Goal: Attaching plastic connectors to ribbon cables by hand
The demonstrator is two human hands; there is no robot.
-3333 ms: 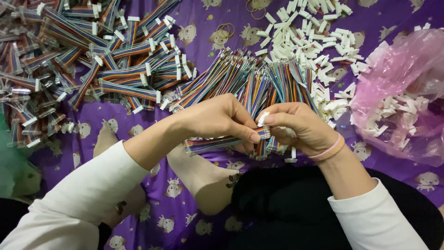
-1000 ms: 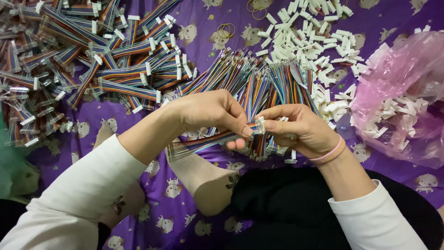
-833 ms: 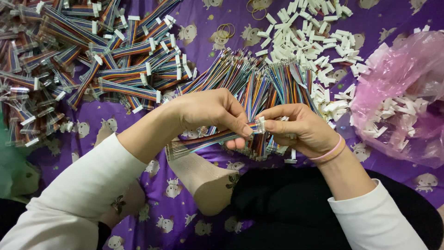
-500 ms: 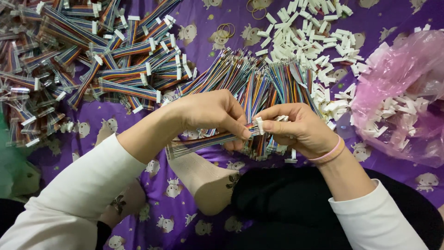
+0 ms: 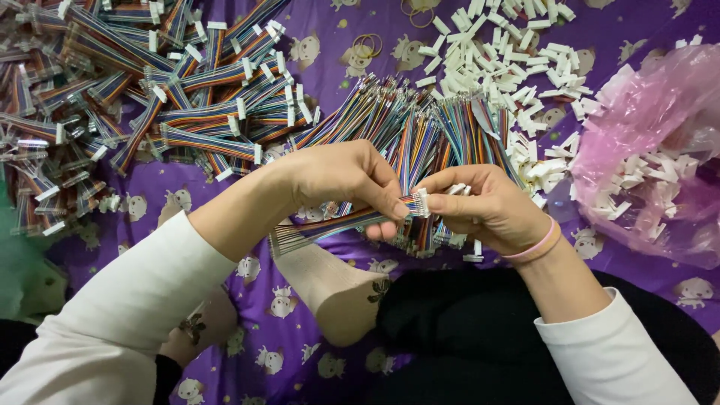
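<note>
My left hand (image 5: pixel 341 180) pinches a flat rainbow ribbon cable (image 5: pixel 330 227) near its end; the cable trails down-left toward my foot. My right hand (image 5: pixel 491 206), with a pink band on the wrist, holds a small white plastic connector (image 5: pixel 421 202) at the cable's tip. Both hands meet over a loose pile of multicoloured wires (image 5: pixel 420 131) lying on a purple patterned cloth (image 5: pixel 675 281).
Finished cables with white connectors (image 5: pixel 150 97) are heaped at the upper left. Loose white connectors (image 5: pixel 510 52) are scattered at the top right. A pink plastic bag (image 5: pixel 652 150) holding more connectors lies at the right. My socked foot (image 5: pixel 330 281) and black-clad legs sit below the hands.
The hands have stayed in place over the wire pile. The cable end and the white connector have been worked together between the fingertips, with small finger shifts only.
</note>
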